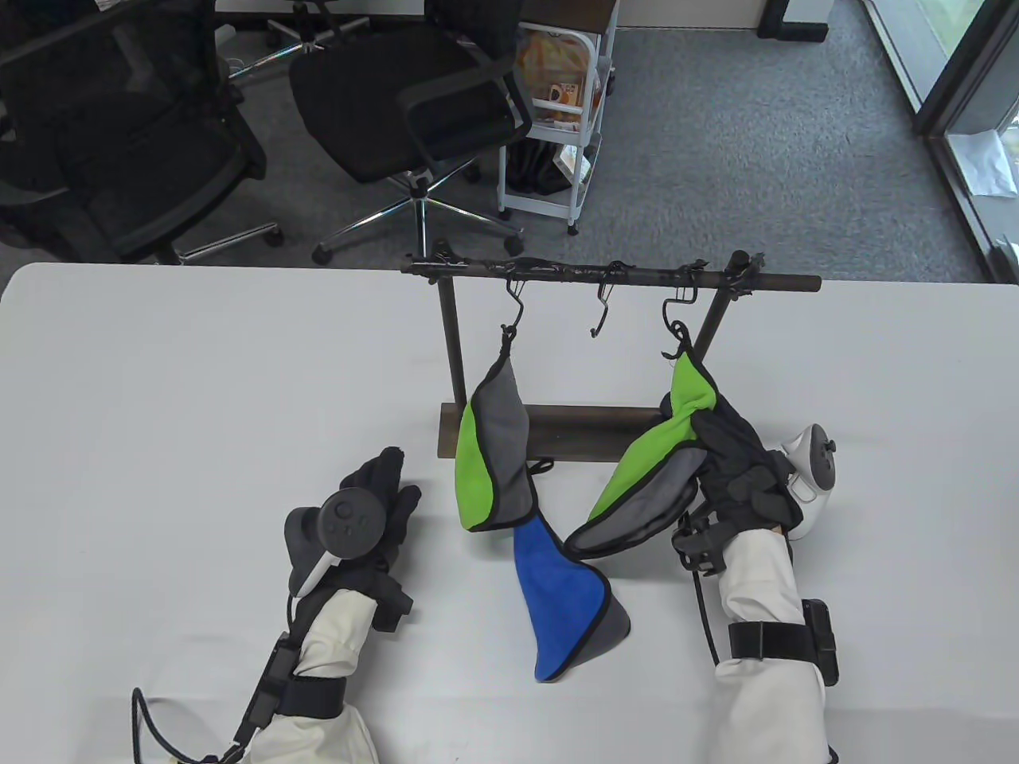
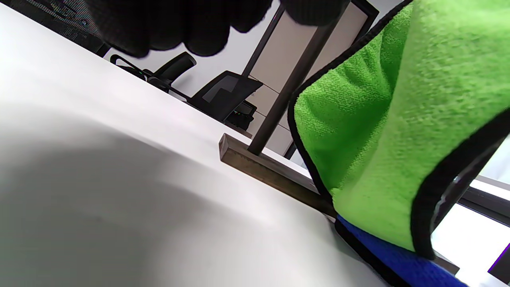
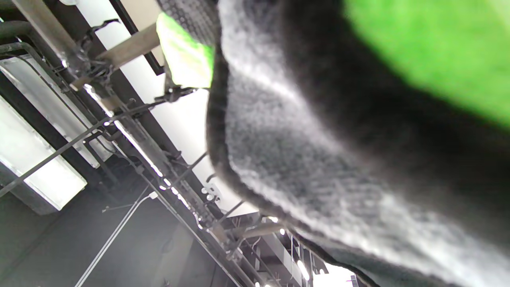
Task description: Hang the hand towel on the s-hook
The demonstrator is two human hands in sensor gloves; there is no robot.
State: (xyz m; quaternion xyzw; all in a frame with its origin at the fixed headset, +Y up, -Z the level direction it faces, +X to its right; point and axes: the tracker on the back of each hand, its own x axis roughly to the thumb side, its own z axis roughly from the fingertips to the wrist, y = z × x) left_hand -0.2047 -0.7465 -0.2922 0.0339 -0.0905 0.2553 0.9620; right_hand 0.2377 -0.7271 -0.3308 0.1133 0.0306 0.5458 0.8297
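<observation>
A dark rack with a horizontal bar [image 1: 613, 274] carries three S-hooks. A green and grey towel [image 1: 493, 446] hangs from the left hook [image 1: 516, 306]. The middle hook [image 1: 603, 312] is bare. My right hand [image 1: 728, 458] grips a second green and grey towel [image 1: 653, 469], whose top corner reaches up to the right hook [image 1: 677, 322]; I cannot tell if its loop is on the hook. In the right wrist view this towel [image 3: 318, 131] fills the frame. A blue and grey towel [image 1: 565, 597] lies on the table. My left hand [image 1: 378, 493] rests flat on the table and holds nothing.
The rack's base [image 1: 557, 430] sits mid-table, and shows in the left wrist view [image 2: 259, 163] beside the hanging green towel [image 2: 378, 139]. Office chairs [image 1: 414, 103] and a white cart [image 1: 557, 119] stand beyond the table's far edge.
</observation>
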